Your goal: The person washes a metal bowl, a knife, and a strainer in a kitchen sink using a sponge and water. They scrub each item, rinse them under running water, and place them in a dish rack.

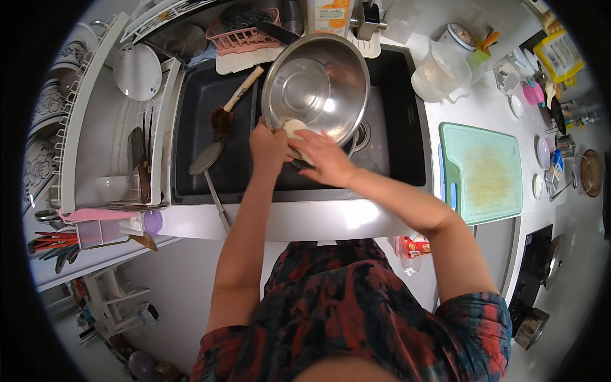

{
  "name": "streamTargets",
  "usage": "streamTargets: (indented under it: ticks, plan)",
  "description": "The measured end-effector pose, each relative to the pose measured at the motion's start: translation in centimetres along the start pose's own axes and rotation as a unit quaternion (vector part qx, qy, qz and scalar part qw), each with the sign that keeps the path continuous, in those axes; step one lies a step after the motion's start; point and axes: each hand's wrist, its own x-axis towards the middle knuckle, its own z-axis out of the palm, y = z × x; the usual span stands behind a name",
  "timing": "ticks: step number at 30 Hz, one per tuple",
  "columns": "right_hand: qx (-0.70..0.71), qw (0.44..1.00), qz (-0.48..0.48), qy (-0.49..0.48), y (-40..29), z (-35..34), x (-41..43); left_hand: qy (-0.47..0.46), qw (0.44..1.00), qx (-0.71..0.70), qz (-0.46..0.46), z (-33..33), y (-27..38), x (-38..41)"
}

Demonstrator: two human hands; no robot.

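A large stainless steel bowl [305, 90] is tilted over the right basin of the black double sink [401, 114], its hollow towards me. My left hand [269, 148] grips the bowl's near left rim. At that rim, my right hand [327, 160] holds a pale cleaning pad [294, 126] against the metal; whether it is a sponge or a cloth, I cannot tell. Fingers hide much of the pad. Below the bowl shows part of another curved metal rim [352, 149], mostly covered, near the drain [363, 136].
A wooden-handled brush [241, 90] lies in the left basin. A long-handled skimmer [207, 160] leans over the sink's front edge. To the right are a green cutting board [491, 172] and a plastic jug [441, 74]; a dish rack [164, 129] stands left. Behind the bowl is the faucet [368, 24].
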Motion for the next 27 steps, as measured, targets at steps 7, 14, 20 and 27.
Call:
streamTargets:
  ticks: [7,14,20,27]
  plan:
    - [-0.334,0.92,-0.206,0.02,8.8,-6.9,-1.5,-0.071,0.995,0.07,0.027,-2.6,4.4,1.7]
    - [-0.227,0.952,-0.102,0.176,1.8,-2.1,-0.2,0.003,0.973,-0.206,-0.106,4.3,-1.2,-3.9]
    - [0.047,0.993,-0.053,0.096,-1.4,-0.1,1.6,0.115,0.977,-0.179,0.018,3.4,-3.0,-2.0]
    - [-0.498,0.85,-0.15,-0.086,9.6,-7.5,0.8,-0.008,0.998,-0.044,-0.033,0.2,1.1,-3.2]
